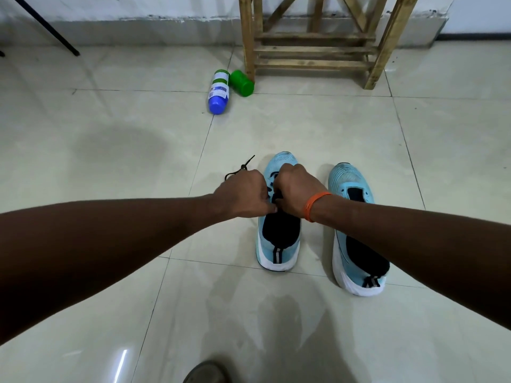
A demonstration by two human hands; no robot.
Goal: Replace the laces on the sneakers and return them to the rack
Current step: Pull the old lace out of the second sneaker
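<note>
Two sneakers stand on the floor, well apart from the rack: left sneaker beside right sneaker. Left hand fingers clamp the lace; right hand fingers curl over the left sneaker, seemingly pinching it too.

- On my feed, both arms are bare down to the left hand and right hand.
- A thin orange band circles the right wrist.
- Dark shoe toe, bottom edge.
</note>
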